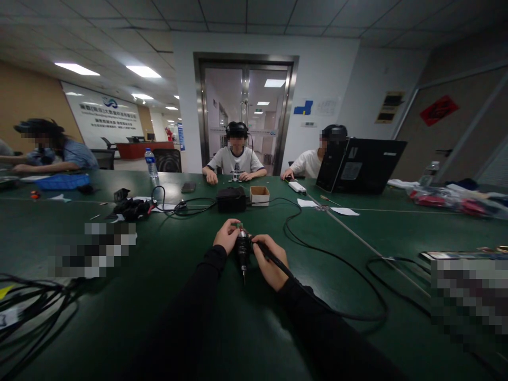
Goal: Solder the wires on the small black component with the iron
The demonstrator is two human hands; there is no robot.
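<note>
In the head view, my left hand [226, 236] is closed at the upper end of a black-and-silver device, its fingertips pinched at a small green piece [239, 225] that looks like a circuit board. The dark device [243, 247] has a narrow metal tip pointing toward me. My right hand [272, 260] is closed around a black, pen-shaped corded tool [273, 259]. Its front end reaches the device's right side, near the green piece. The exact contact there is too small to make out.
Behind my hands stand a black case [231, 200] and a small open cardboard box [260, 196]. A black cable [349, 257] loops across the green table on the right. Another person [237, 159] sits opposite. A large black computer [359, 166] stands at the back right.
</note>
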